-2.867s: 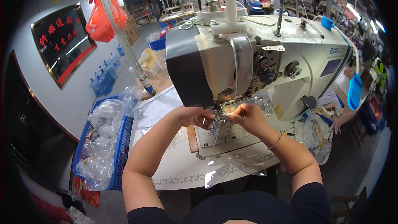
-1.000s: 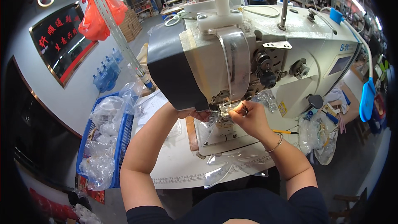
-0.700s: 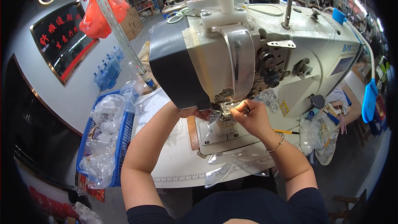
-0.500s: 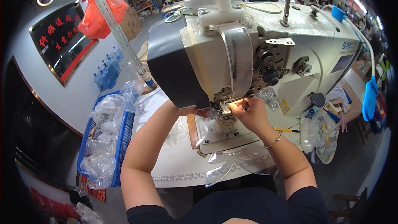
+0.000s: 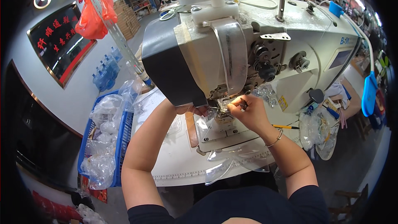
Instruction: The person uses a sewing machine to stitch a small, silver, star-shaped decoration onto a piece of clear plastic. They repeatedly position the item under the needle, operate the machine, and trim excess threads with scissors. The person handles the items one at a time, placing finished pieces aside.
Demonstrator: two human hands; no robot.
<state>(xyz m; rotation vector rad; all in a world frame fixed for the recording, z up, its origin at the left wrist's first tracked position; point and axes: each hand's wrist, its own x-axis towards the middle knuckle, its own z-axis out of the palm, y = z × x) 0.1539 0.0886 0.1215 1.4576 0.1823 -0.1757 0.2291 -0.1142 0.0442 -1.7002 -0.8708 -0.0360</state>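
Note:
A large white sewing machine (image 5: pixel 199 62) with a dark grey end cover stands in front of me. Beneath its head, at the lit needle area, my right hand (image 5: pixel 251 112) is closed in a pinch; what lies between thumb and fingers is too small to make out. My left hand (image 5: pixel 195 110) reaches in from the left, partly hidden under the end cover. Its visible fingers are pressed together beside the needle, at the edge of shiny clear plastic (image 5: pixel 211 114). Clear plastic pieces (image 5: pixel 228 164) hang over the table's front edge below the machine bed.
At left stands a blue basket (image 5: pixel 124 141) full of clear plastic. A yellow pen (image 5: pixel 286 127) lies right of my right wrist. Bagged clear plastic (image 5: pixel 317 130) and a blue-handled tool (image 5: pixel 331 112) sit farther right. A printed ruler strip (image 5: pixel 178 177) runs along the white table's edge.
The whole view has shifted slightly, so the machine appears a little farther left. Both hands stay by the needle, with my fingers moving only slightly.

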